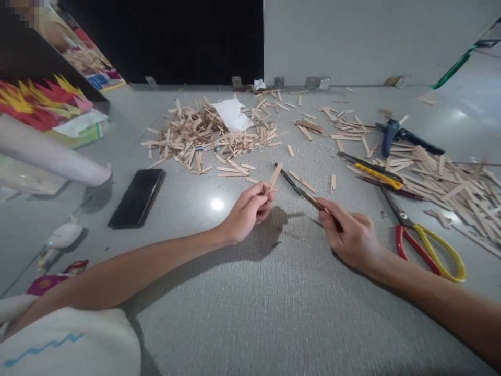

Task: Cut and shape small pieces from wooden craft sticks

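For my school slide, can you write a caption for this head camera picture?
Left hand pinches a flat wooden craft stick while right hand holds a thin dark-bladed cutter against it.

Desk [250, 313]: grey, finely textured surface, marked by one bright spot of reflected overhead light [217, 204]. Back wall [371, 36]: pale grey panel, met at the left by a black panel [164, 36]. Small metal brackets [317, 82] are fixed along the joint between wall and desk.
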### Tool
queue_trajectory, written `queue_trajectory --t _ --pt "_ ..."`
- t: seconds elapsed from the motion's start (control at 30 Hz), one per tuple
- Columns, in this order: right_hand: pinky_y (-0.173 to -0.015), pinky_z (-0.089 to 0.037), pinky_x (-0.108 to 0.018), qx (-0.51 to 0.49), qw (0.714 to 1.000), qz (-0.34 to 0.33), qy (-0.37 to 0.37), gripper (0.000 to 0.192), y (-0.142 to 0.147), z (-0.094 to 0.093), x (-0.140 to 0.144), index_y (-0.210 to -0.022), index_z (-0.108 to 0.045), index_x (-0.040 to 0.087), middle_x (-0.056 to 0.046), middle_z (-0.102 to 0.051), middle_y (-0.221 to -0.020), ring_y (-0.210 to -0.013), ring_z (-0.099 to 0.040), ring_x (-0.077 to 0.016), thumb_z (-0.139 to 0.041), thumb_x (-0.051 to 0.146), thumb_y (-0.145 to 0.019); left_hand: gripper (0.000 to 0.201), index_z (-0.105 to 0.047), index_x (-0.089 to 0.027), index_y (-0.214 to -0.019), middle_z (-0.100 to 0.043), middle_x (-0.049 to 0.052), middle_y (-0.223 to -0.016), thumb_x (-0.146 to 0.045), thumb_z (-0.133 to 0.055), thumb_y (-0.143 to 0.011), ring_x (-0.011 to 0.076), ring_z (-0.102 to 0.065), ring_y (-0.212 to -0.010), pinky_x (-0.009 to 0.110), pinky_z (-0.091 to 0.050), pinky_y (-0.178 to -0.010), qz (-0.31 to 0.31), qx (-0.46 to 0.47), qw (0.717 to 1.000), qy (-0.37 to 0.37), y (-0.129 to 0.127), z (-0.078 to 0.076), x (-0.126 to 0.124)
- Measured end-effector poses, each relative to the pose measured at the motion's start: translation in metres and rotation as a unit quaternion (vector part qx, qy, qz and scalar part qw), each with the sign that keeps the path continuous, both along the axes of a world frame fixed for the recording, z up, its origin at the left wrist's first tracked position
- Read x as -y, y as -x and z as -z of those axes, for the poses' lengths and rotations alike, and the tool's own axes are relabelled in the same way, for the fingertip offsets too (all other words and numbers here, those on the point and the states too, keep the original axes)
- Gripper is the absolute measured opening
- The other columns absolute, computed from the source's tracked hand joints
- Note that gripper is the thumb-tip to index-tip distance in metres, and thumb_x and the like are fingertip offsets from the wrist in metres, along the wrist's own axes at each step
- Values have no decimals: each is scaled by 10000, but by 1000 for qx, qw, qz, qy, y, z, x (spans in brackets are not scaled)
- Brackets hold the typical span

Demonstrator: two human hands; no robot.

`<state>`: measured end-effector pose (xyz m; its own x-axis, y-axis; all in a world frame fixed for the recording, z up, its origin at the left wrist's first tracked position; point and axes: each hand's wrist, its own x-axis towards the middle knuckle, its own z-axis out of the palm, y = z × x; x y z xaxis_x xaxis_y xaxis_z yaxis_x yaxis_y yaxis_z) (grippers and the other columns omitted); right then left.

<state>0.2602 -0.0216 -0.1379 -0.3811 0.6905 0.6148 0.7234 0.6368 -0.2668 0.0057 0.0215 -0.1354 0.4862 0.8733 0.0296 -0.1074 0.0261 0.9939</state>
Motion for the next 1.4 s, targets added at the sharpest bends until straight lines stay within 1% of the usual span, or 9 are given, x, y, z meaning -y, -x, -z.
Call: queue_trajectory --t 0.1,0.37,0.67,0.83,0.9,1.0,1.1,1.23,1.4 --pt "-418 -429 -235 7 1000 1 2 282 1 0 0 -1186 -750 69 -14 -738 -645 -375 -568 -117 -502 143 -1074 397 -424 -233 -757 -260 -104 -615 -416 -448 -1109 73 -201 -471 190 -202 -421 20 23 999 25 0 -3 2" --pt "-403 -399 -237 10 1000 0 16 305 1 0 -1 -1182 -756 39 -1 -706 -604 -351 -527 -106 -490 156 -1088 383 -436 -225 -736 -327 -89 -614 -342 -505 -1095 75 -258 -493 204 -228 -442 -6 -15 999 -49 -4 -22 20" --pt "-382 -380 -233 -2 999 14 37 310 0 1 -2 -1218 -729 59 33 -652 -551 -332 -506 -106 -476 174 -1082 249 -526 -218 -984 -346 -94 -658 -318 -392 -1170 94 -269 -514 222 -269 -463 -20 -56 992 -109 -4 -38 51" --pt "-433 -485 -213 -86 991 36 100 202 3 -6 4 -1151 -699 150 37 -700 -572 -388 -618 -123 -529 204 -1054 212 -541 -201 -1022 -477 -83 -661 -248 -385 -1158 87 -409 -531 205 -361 -504 -40 -93 982 -160 -7 -46 55" --pt "-417 -489 -191 -161 975 39 147 111 9 -14 14 -1092 -674 173 32 -733 -606 -395 -632 -111 -582 206 -1039 205 -565 -188 -1023 -569 -68 -661 -233 -411 -1151 79 -469 -518 195 -382 -501 -47 -125 973 -188 -7 -45 53" --pt "-377 -450 -173 -231 949 27 214 82 22 -30 32 -1047 -690 172 16 -753 -682 -383 -576 -78 -619 201 -1018 236 -612 -170 -975 -611 -64 -650 -213 -449 -1140 55 -429 -447 183 -346 -455 -70 -182 949 -249 -7 -37 47" --pt "-391 -427 -173 -226 936 8 271 316 29 -39 45 -1293 -726 126 50 -684 -618 -386 -478 -68 -601 188 -1010 256 -634 -172 -943 -543 -90 -586 -198 -466 -1134 53 -439 -429 172 -373 -478 -89 -234 916 -313 -5 -27 41" --pt "-380 -357 -183 -199 932 -5 304 436 28 -40 46 -1405 -740 103 45 -632 -571 -397 -379 -70 -580 216 -1015 303 -619 -185 -903 -517 -96 -573 -255 -462 -1152 56 -397 -421 181 -340 -464 -92 -281 888 -353 -3 -18 37" --pt "-410 -385 -195 -208 914 -11 348 487 27 -33 43 -1452 -724 97 24 -630 -577 -423 -405 -81 -559 246 -1018 385 -590 -195 -855 -459 -99 -557 -318 -417 -1176 64 -359 -431 192 -319 -466 -90 -302 873 -371 -3 -14 35"
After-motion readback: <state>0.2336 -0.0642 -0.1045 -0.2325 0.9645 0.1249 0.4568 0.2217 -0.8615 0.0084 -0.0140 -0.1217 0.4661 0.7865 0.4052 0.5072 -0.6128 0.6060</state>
